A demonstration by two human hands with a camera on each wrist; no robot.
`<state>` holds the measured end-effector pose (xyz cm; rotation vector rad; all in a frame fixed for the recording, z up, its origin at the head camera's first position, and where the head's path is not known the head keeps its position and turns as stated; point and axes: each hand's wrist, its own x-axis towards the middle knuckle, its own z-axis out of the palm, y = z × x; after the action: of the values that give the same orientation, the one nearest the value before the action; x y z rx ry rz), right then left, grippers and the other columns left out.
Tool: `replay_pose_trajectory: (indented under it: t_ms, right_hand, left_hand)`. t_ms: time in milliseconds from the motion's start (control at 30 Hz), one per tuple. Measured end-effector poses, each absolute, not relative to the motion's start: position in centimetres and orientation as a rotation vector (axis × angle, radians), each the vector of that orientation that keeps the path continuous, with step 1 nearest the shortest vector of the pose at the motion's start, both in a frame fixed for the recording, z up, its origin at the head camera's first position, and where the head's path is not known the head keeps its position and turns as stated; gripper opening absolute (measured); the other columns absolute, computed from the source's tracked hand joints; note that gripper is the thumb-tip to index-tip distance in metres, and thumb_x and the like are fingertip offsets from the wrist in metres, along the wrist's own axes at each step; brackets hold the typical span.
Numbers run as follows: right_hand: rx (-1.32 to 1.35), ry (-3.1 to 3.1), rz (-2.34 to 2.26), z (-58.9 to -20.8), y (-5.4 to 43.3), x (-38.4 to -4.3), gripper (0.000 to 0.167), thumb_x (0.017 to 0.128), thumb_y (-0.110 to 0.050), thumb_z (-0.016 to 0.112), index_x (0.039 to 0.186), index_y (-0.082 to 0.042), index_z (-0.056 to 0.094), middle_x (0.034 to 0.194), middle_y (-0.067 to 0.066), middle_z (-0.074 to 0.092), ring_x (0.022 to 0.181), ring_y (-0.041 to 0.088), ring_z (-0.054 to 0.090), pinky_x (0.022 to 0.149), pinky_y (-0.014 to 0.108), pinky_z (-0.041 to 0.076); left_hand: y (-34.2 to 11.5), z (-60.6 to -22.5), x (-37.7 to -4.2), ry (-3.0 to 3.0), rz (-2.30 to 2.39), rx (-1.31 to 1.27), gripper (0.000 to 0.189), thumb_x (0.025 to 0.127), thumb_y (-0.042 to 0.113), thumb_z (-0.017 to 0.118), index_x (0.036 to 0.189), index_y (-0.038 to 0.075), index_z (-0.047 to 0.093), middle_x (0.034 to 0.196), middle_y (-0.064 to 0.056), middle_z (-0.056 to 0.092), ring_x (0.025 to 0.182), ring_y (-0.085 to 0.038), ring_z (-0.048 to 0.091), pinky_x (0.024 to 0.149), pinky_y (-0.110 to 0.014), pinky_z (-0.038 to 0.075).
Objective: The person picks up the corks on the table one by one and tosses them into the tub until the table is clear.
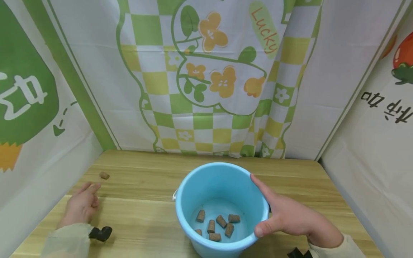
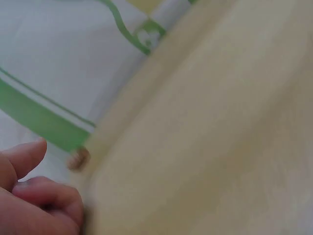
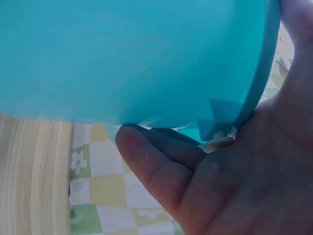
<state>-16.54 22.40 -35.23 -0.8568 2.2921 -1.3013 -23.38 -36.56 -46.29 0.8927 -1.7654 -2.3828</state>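
A light-blue bucket (image 1: 222, 179) stands on the wooden table, with several brown corks (image 1: 211, 226) on its bottom. My right hand (image 1: 287, 215) grips its right side, the thumb at the rim and the other fingers along the outside wall. In the right wrist view those fingers (image 3: 151, 161) lie against the bucket's outer wall (image 3: 122, 58), close to the handle's pivot. On the far left of the table lies a single cork (image 1: 104, 175). Just short of it is my left hand (image 1: 80, 205), holding nothing, its fingers loosely bent; the left wrist view is blurred.
The wooden table (image 1: 138, 208) ends at a hanging cloth (image 1: 206, 118) with green and yellow checks at the back. Printed cloth walls stand at both sides. The bucket's white handle (image 1: 174, 195) shows at its left. Black wrist straps (image 1: 100, 233) sit at the cuffs.
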Motion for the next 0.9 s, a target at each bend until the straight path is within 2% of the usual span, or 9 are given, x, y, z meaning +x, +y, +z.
replay_pose_trajectory:
  t_ms: [167,267,333,400,467,567,633,767,900]
  right_hand:
    - [-0.872,2.303,-1.295,-35.0,22.5,-16.5,0.122,0.082,-0.030,0.086,0.161,-0.021,-0.007,0.150,0.020,0.036,0.116,0.032,0.055,0.090,0.034,0.047]
    - [-0.876,2.330,-1.273,-35.0,22.7,-16.4,0.122,0.081,-0.032,0.086,0.161,-0.021,-0.007,0.149,0.019,0.037,0.115,0.031,0.055,0.090,0.033,0.047]
    - [-0.871,2.338,-1.264,-35.1,22.6,-16.4,0.123,0.081,-0.033,0.086,0.160,-0.022,-0.007,0.149,0.018,0.038,0.115,0.030,0.056,0.090,0.033,0.047]
    - [-0.863,2.332,-1.270,-35.2,22.6,-16.5,0.123,0.081,-0.032,0.086,0.160,-0.023,-0.007,0.149,0.017,0.038,0.116,0.030,0.056,0.091,0.033,0.047]
    - [-0.861,2.318,-1.283,-35.3,22.5,-16.5,0.123,0.081,-0.030,0.086,0.160,-0.024,-0.007,0.149,0.018,0.038,0.116,0.031,0.056,0.090,0.033,0.047]
    - [-0.854,2.296,-1.303,-35.4,22.5,-16.5,0.123,0.081,-0.028,0.086,0.160,-0.024,-0.007,0.150,0.019,0.037,0.116,0.032,0.055,0.091,0.033,0.047]
    - [-0.854,2.290,-1.308,-35.4,22.5,-16.5,0.123,0.081,-0.028,0.086,0.160,-0.024,-0.008,0.150,0.020,0.037,0.116,0.033,0.056,0.091,0.033,0.047]
    - [-0.863,2.291,-1.303,-35.4,22.4,-16.5,0.123,0.081,-0.029,0.086,0.160,-0.024,-0.008,0.149,0.020,0.038,0.116,0.033,0.056,0.091,0.033,0.047]
    - [-0.868,2.286,-1.299,-35.2,22.4,-16.6,0.123,0.081,-0.029,0.086,0.160,-0.024,-0.008,0.148,0.020,0.039,0.116,0.033,0.056,0.090,0.034,0.048]
  left_hand:
    - [-37.1,-47.4,-24.1,-1.787,-2.345,0.941,0.089,0.100,0.028,0.062,0.161,0.026,-0.002,0.162,0.006,0.009,0.062,-0.002,0.040,0.051,-0.020,0.040]
    - [-37.2,-47.8,-24.7,-1.948,-2.250,0.880,0.090,0.099,0.031,0.063,0.161,0.025,-0.002,0.162,-0.001,0.012,0.056,-0.003,0.040,0.047,-0.022,0.039]
    - [-37.4,-48.1,-25.4,-2.091,-2.129,0.819,0.090,0.100,0.033,0.062,0.161,0.021,-0.002,0.164,-0.009,0.009,0.059,-0.005,0.041,0.049,-0.023,0.039]
    - [-37.7,-48.4,-26.2,-2.222,-1.999,0.774,0.089,0.100,0.034,0.061,0.161,0.019,-0.002,0.165,-0.013,0.007,0.068,-0.008,0.043,0.053,-0.023,0.041]
    - [-38.0,-48.6,-26.9,-2.306,-1.895,0.730,0.091,0.099,0.036,0.063,0.161,0.016,-0.001,0.164,-0.017,0.006,0.088,-0.015,0.047,0.061,-0.024,0.043]
    - [-38.4,-48.7,-27.7,-2.378,-1.811,0.704,0.094,0.098,0.038,0.064,0.160,0.015,-0.003,0.163,-0.020,0.006,0.108,-0.026,0.041,0.063,-0.025,0.043]
    - [-38.6,-48.8,-28.1,-2.377,-1.818,0.695,0.096,0.097,0.037,0.065,0.160,0.015,-0.004,0.163,-0.020,0.004,0.114,-0.029,0.037,0.062,-0.026,0.043]
    - [-39.2,-48.9,-28.5,-2.406,-1.825,0.663,0.096,0.098,0.038,0.064,0.159,0.018,-0.007,0.163,-0.021,0.001,0.102,-0.025,0.040,0.057,-0.026,0.042]
    - [-39.5,-49.0,-28.8,-2.478,-1.765,0.623,0.092,0.099,0.040,0.062,0.160,0.018,-0.003,0.163,-0.022,0.006,0.080,-0.016,0.042,0.054,-0.025,0.041]
